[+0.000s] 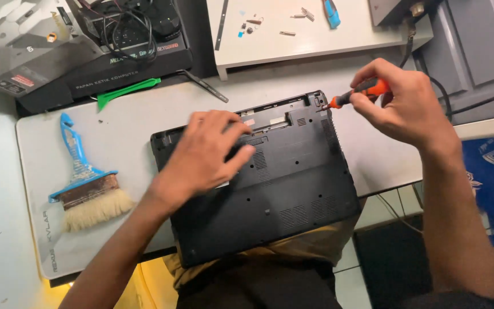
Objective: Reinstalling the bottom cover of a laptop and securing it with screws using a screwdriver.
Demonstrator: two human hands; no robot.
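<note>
A black laptop (pixel 293 189) lies upside down on a grey mat (pixel 41 149), its near edge hanging over the table toward my lap. My left hand (pixel 207 151) rests flat on the laptop's underside near the battery bay, fingers spread. My right hand (pixel 401 103) grips an orange-handled screwdriver (pixel 357 91). Its tip points at the laptop's far right corner.
A blue-handled brush (pixel 87 183) with pale bristles lies on the mat's left. A green pry tool (pixel 126 91) lies by dark boxes (pixel 104 63) at the back. Several small screws (pixel 287 33) and a blue tool (pixel 331 12) sit on a white shelf (pixel 327 43). Cables hang at right.
</note>
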